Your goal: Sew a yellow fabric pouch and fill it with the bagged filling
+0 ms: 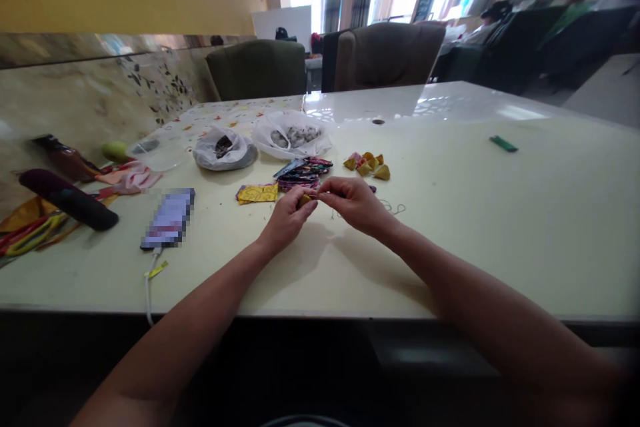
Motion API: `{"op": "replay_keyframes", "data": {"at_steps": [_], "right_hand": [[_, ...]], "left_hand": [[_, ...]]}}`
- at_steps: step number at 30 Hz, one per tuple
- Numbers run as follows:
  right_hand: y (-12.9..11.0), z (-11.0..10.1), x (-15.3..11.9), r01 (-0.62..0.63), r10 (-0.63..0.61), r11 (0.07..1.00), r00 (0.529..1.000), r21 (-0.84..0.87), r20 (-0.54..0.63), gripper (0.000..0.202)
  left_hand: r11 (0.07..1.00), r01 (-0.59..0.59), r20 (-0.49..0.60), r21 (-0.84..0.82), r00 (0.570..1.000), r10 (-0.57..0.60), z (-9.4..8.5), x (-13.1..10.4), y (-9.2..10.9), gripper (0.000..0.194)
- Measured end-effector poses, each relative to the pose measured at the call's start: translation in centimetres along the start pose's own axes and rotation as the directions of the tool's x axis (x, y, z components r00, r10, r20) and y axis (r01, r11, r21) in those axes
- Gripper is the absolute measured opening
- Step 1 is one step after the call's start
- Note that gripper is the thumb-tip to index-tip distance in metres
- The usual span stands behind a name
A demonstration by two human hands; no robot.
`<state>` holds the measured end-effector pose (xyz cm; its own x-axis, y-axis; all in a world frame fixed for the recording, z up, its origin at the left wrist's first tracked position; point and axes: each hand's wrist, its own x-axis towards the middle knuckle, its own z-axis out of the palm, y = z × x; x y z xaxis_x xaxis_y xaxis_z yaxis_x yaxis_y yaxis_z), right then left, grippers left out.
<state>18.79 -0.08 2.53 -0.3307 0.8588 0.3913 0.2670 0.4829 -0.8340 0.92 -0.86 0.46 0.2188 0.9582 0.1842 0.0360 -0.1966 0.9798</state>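
My left hand (289, 215) is closed on a small yellow fabric piece (304, 201), held just above the table. My right hand (354, 203) meets it fingertip to fingertip, thumb and forefinger pinched on something too small to make out. Beyond the hands lies a pile of dark patterned cloth pieces (299, 181). Flat yellow printed cloth pieces (257, 193) rest left of my left hand. Several small yellow stuffed cloth cones (373, 164) sit past my right hand. Loose thread (399, 207) curls on the table near my right wrist.
Two white plastic bags, one with dark bits (205, 155) and one with grey-white filling (265, 137), stand behind. A phone (169, 219) with a cable, a dark cylinder (70, 200) and a bottle (65, 157) are leftward. A green lighter (503, 143) lies right. Chairs (390, 57) stand opposite.
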Motion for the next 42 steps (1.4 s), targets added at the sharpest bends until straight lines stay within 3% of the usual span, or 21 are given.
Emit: {"op": "replay_keyframes", "data": {"at_steps": [7, 14, 21, 25, 34, 38, 42], "right_hand": [[0.1, 0.1, -0.1, 0.034, -0.034, 0.998, 0.999, -0.048, 0.007, 0.022], [0.0, 0.1, -0.1, 0.024, -0.024, 0.999, 1.000, -0.046, 0.003, 0.021], [0.1, 0.2, -0.1, 0.041, -0.040, 0.998, 0.999, -0.048, 0.014, 0.020], [0.2, 0.6, -0.2, -0.011, 0.010, 0.999, 1.000, 0.047, 0.016, 0.021], [0.5, 1.4, -0.4, -0.241, 0.241, 0.888, 0.969, 0.392, 0.051, 0.027], [0.4, 1.3, -0.4, -0.274, 0.264, 0.861, 0.961, 0.429, 0.084, 0.029], [0.5, 1.1, -0.2, -0.217, 0.211, 0.925, 0.976, 0.314, 0.053, 0.028]], "left_hand": [[1.000, 0.001, 0.000, 0.003, 1.000, -0.001, 0.1, -0.1, 0.1, 0.014], [0.984, -0.099, 0.013, 0.146, 0.995, 0.098, -0.1, 0.0, -0.5, 0.017], [0.901, -0.248, 0.099, 0.357, 0.969, 0.227, -0.2, 0.1, -0.5, 0.013], [0.870, -0.311, 0.120, 0.381, 0.950, 0.287, -0.1, 0.2, -0.5, 0.010], [0.962, -0.180, 0.097, 0.208, 0.982, 0.163, 0.0, 0.0, -0.7, 0.018], [0.968, -0.158, 0.104, 0.195, 0.985, 0.140, 0.1, 0.0, -0.6, 0.018], [0.992, -0.066, 0.107, 0.111, 0.993, 0.054, 0.1, 0.0, -0.5, 0.019]]}}
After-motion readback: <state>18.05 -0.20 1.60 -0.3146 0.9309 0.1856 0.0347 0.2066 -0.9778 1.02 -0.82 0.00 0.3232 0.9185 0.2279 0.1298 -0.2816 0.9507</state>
